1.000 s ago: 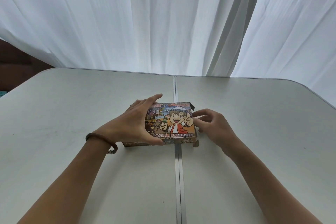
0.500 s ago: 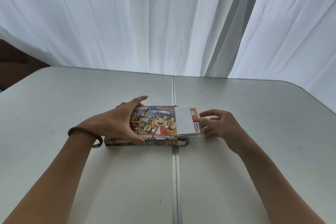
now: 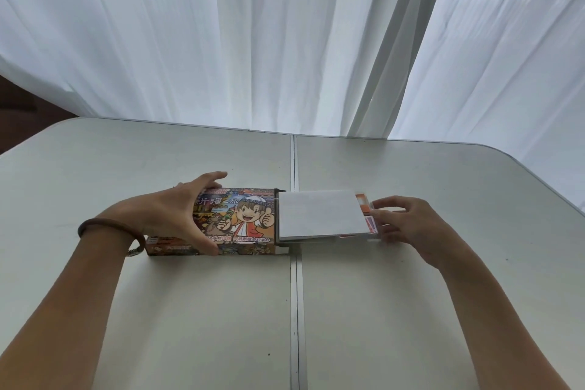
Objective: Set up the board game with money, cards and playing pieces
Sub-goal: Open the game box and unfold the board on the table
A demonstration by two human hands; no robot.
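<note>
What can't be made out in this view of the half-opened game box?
Head view:
- Contents of the inner tray: covered by the white sheet.
- Left of the game box cover: under the left hand.
- Tray's right end: behind the right hand gripping it.
- Box lettering: too small.

Bare forearms; a dark brown bracelet (image 3: 104, 228) circles the left wrist.
</note>
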